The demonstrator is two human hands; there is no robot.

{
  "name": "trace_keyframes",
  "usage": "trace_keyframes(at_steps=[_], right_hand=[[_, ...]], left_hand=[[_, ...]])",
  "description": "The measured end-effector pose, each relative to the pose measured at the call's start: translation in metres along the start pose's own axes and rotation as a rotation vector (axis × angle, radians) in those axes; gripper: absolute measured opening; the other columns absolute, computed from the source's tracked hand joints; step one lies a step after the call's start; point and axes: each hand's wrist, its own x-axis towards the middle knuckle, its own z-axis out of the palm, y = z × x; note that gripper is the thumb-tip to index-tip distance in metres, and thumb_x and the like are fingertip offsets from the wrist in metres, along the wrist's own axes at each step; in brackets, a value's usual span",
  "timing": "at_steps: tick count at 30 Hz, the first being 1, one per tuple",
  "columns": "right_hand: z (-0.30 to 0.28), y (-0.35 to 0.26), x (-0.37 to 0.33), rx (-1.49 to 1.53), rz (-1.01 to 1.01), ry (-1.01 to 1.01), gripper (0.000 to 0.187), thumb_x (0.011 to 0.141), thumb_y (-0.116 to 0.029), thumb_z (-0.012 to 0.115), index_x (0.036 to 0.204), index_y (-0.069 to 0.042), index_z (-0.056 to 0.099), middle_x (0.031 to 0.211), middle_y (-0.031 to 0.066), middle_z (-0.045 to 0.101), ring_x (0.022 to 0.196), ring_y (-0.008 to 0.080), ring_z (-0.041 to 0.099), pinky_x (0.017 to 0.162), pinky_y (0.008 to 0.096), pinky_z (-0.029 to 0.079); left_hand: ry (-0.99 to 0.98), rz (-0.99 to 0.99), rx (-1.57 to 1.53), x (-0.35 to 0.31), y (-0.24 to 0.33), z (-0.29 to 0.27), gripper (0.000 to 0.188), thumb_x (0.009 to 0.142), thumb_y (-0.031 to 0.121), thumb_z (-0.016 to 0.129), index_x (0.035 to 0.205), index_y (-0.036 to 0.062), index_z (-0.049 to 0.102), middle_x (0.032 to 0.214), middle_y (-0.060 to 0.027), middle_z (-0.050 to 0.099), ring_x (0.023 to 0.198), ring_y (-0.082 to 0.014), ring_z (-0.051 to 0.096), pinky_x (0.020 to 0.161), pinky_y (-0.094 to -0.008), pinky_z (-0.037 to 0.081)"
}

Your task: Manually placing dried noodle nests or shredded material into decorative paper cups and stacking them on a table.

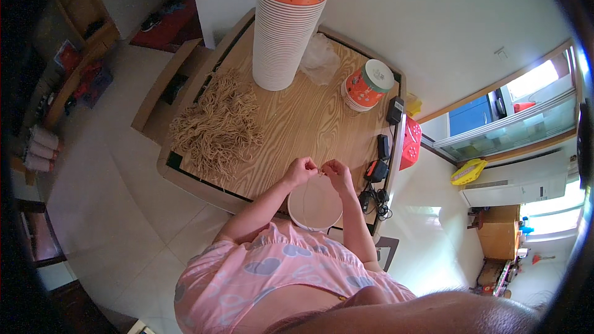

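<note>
The twine (216,124) is tan, the near bucket (317,205) pale inside, the bucket stack (286,34) orange and white, the tabletop (296,133) wood-grained brown.

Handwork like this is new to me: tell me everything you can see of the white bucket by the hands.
The white bucket is round, with a smooth inside that looks like coated paper. Its open mouth faces the camera, mostly hiding its outside. It sits by the near edge of the table, close to the pink clothing; its support is hidden. A thin strand seems to hang into it. The left hand and right hand are at its far rim; what they pinch is unclear.
</note>
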Motion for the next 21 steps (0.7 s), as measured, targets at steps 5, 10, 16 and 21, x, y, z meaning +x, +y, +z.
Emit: trace_keyframes(at_steps=[5,10,16,21], right_hand=[[0.001,0.0,-0.001,0.071,-0.013,-0.026,0.006,0.082,-0.006,0.056,0.082,0.0,0.058,0.074,0.002,0.06,0.069,0.0076,0.054,0.064,0.021,0.044],[0.001,-0.002,-0.003,-0.008,-0.035,-0.046,0.005,0.081,-0.005,0.058,0.082,-0.001,0.058,0.074,0.0015,0.06,0.07,0.0074,0.055,0.064,0.0203,0.043],[0.0,0.002,-0.001,-0.04,-0.018,-0.015,0.004,0.08,-0.005,0.058,0.082,-0.001,0.058,0.075,0.0012,0.06,0.07,0.007,0.055,0.064,0.0198,0.043],[0.001,0.001,0.0,0.043,-0.009,-0.013,0.003,0.081,-0.004,0.057,0.082,-0.001,0.058,0.075,0.0008,0.059,0.07,0.0071,0.054,0.064,0.02,0.043]], left_hand=[[0.038,0.04,0.047,0.001,-0.005,0.001,0.009,0.069,0.009,0.065,0.071,0.0034,0.058,0.067,-0.0037,0.061,0.062,-0.0105,0.056,0.058,-0.0263,0.046],[-0.006,-0.034,-0.26,0.004,-0.009,0.0,0.008,0.072,0.008,0.064,0.071,0.0044,0.057,0.067,-0.0012,0.059,0.061,-0.0085,0.054,0.056,-0.0245,0.045],[-0.033,-0.013,-0.197,0.002,-0.003,-0.001,0.009,0.071,0.008,0.065,0.069,0.0037,0.057,0.065,-0.0006,0.058,0.06,-0.0071,0.053,0.055,-0.0229,0.044],[-0.039,-0.024,-0.198,0.003,0.003,-0.001,0.011,0.07,0.008,0.066,0.069,0.0033,0.056,0.066,-0.0005,0.058,0.06,-0.0068,0.052,0.055,-0.0231,0.044]])
